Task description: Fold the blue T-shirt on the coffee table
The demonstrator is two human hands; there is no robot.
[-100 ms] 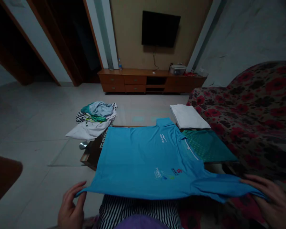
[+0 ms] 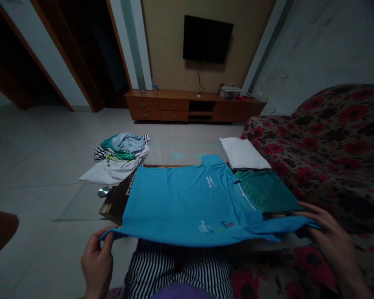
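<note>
A blue T-shirt (image 2: 180,199) with printed logos lies spread over a low table, its collar toward the right. My left hand (image 2: 98,259) pinches the hem corner at the near left. At the right, my right hand (image 2: 328,232) grips the end of the near sleeve. The near edge of the shirt is stretched between both hands, above my striped lap. Beyond the collar lie a folded green cloth (image 2: 268,191) and a folded white cloth (image 2: 244,153).
A heap of mixed clothes (image 2: 121,153) sits at the table's far left. A floral-covered sofa (image 2: 339,137) runs along the right. Farther off stand a wooden TV cabinet (image 2: 174,104) and a wall-mounted screen (image 2: 207,39). A brown rounded edge (image 2: 0,228) shows at the left.
Both hands have moved up a little and away from me with the shirt's near edge. My right hand has also shifted left. More of the striped lap shows.
</note>
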